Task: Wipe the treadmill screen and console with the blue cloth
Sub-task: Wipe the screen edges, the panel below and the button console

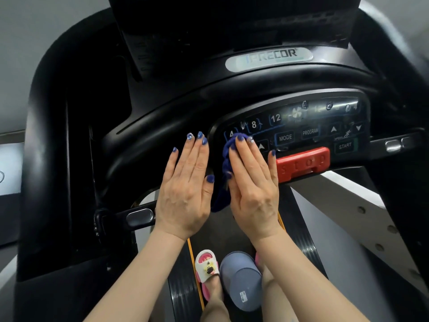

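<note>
Cloth work is under way at the console's left end: the blue cloth is bunched under the right hand, whose straight fingers press it flat against the button panel, just left of the red stop bar, likely to spread pressure while wiping. That grip is open-palmed, with nothing curled round the cloth that shows. The left hand lies flat and empty on the black console surround, seemingly bracing. Both forearms reach forward, wrists level. The screen above is dark.
</note>
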The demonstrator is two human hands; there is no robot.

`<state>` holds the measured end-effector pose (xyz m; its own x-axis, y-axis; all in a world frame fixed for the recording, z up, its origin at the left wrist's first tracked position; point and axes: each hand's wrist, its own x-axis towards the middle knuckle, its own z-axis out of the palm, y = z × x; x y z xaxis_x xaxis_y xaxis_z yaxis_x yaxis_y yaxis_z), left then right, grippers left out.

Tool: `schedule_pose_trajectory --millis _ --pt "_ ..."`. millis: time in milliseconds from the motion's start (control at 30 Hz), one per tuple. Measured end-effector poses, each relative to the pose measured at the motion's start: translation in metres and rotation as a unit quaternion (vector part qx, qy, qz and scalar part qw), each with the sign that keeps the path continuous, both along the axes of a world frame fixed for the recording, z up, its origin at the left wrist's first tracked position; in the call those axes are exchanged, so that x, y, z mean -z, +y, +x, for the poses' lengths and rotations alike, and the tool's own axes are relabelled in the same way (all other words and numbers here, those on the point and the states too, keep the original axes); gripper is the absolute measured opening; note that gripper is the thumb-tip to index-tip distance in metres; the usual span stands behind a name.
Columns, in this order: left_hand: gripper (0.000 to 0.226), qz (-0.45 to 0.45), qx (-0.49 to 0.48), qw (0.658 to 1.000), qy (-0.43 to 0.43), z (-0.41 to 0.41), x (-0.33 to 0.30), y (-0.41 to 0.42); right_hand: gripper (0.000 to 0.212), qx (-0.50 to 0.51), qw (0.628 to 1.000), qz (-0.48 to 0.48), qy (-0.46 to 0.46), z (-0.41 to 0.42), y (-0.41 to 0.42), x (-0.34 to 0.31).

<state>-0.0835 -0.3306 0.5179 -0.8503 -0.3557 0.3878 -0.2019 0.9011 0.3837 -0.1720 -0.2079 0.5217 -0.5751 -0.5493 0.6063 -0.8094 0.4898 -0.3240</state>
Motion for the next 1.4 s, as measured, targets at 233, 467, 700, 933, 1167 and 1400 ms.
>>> schedule_pose_trajectory --millis 233,467,700,933,1167,1400 --pt "0.056 -0.005 0.014 1.0 0.003 0.001 0.001 0.002 0.033 0.032 0.999 0.013 -0.004 0.016 0.027 0.017" --pt "0.057 -0.014 0.014 1.0 0.001 0.0 0.002 0.001 0.05 0.098 0.994 0.014 -0.038 0.007 0.0 -0.002" --pt "0.055 -0.011 0.014 1.0 0.002 0.0 0.0 0.001 0.048 0.142 0.989 0.016 -0.036 0.001 -0.009 -0.005" --pt "0.055 -0.004 0.018 1.0 0.0 0.001 0.0 0.002 0.039 0.051 0.999 0.014 -0.014 -0.002 0.011 -0.003" --pt "0.056 -0.001 0.02 1.0 0.008 0.0 -0.001 0.0 0.038 0.086 0.994 -0.048 -0.043 -0.018 -0.03 -0.018" --pt "0.057 0.008 0.019 1.0 -0.002 0.001 -0.003 0.001 0.035 0.05 0.999 -0.004 -0.002 -0.025 -0.006 -0.015"
